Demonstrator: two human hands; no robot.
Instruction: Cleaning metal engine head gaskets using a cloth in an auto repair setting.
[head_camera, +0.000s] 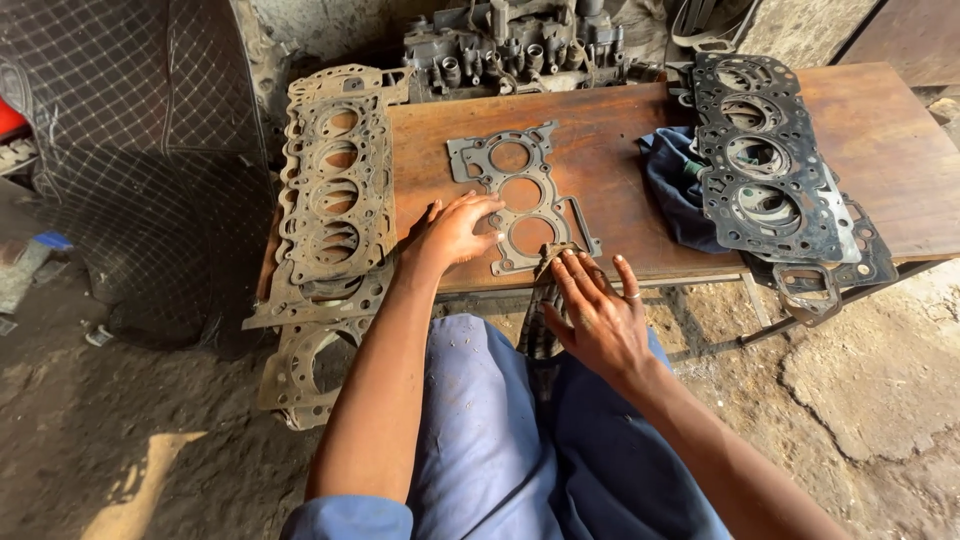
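A grey three-hole metal gasket lies flat in the middle of the brown wooden table. My left hand rests palm down on the gasket's near left edge, fingers spread over the metal. My right hand is at the table's front edge, its fingers pressing a small dirty cloth against the gasket's near right corner. A ring sits on one finger of that hand. My blue trousers fill the bottom of the view.
A stack of rusty, worn gaskets overhangs the table's left end. Dark gaskets are piled at the right on a blue cloth. A grimy engine part stands behind the table. The floor is dirt.
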